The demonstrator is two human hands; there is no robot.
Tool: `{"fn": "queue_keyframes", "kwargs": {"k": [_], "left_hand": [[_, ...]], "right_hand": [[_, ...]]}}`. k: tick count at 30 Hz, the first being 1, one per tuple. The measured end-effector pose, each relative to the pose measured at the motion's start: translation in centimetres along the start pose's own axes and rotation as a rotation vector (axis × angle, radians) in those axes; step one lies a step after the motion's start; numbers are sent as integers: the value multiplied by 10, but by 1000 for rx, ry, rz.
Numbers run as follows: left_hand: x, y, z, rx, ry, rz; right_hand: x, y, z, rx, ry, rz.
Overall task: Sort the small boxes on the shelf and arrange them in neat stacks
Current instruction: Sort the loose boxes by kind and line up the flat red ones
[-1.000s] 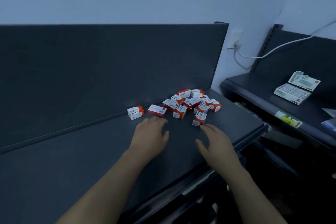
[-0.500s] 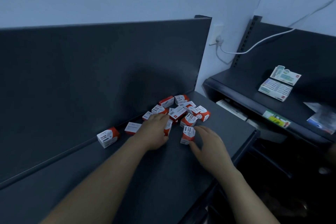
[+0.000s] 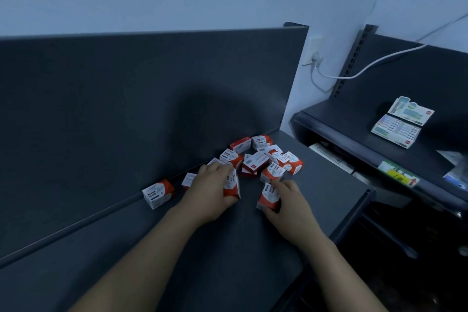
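Note:
Several small red-and-white paper clip boxes lie in a loose heap (image 3: pixel 263 157) at the back right of the dark shelf (image 3: pixel 157 240). One box (image 3: pixel 158 194) stands apart at the left, against the back panel. My left hand (image 3: pixel 210 190) grips a box (image 3: pixel 232 185) at the heap's near left edge. My right hand (image 3: pixel 288 206) closes on another box (image 3: pixel 269 196), standing on end just right of it. A flat box (image 3: pixel 188 180) is partly hidden behind my left hand.
The shelf's right edge (image 3: pixel 354 213) drops off beside my right hand. A second dark shelf (image 3: pixel 379 149) at the right holds flat packets (image 3: pixel 401 121) and a price label. A white cable (image 3: pixel 367 66) runs from a wall socket.
Both hands moved forward from the bare shelf to the heap and each closed on a box. The camera came closer.

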State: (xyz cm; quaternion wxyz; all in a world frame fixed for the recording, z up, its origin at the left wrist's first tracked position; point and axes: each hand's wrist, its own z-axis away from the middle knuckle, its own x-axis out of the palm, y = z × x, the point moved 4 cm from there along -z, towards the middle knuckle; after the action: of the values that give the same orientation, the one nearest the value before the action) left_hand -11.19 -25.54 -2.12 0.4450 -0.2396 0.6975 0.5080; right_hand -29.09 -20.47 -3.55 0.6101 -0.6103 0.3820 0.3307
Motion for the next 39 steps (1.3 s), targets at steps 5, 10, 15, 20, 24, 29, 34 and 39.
{"fn": "queue_keyframes", "kwargs": {"k": [5,10,15,20,24,29,34,39], "left_hand": [[-19,-3,42,-55,153,101],[-26,-12,102,-166,280,212],[-35,-25,175,-321,422,246],[-43,-37,257,-434,532,194],[-50,-45,314,-502,590,152],[-66,-62,379,-603,677,138],[-91,-88,447,-715,774,132],[-130,-121,524,-838,843,63]], "right_hand": [[3,-18,15,-98,23,-90],[7,-50,39,-255,-3,-180],[28,-88,72,-406,-51,-260],[57,-129,112,-518,-137,-308],[75,-164,145,-621,-194,-328],[93,-210,176,-705,-255,-320],[119,-269,213,-820,-294,-425],[152,-337,254,-868,-358,-463]]}}
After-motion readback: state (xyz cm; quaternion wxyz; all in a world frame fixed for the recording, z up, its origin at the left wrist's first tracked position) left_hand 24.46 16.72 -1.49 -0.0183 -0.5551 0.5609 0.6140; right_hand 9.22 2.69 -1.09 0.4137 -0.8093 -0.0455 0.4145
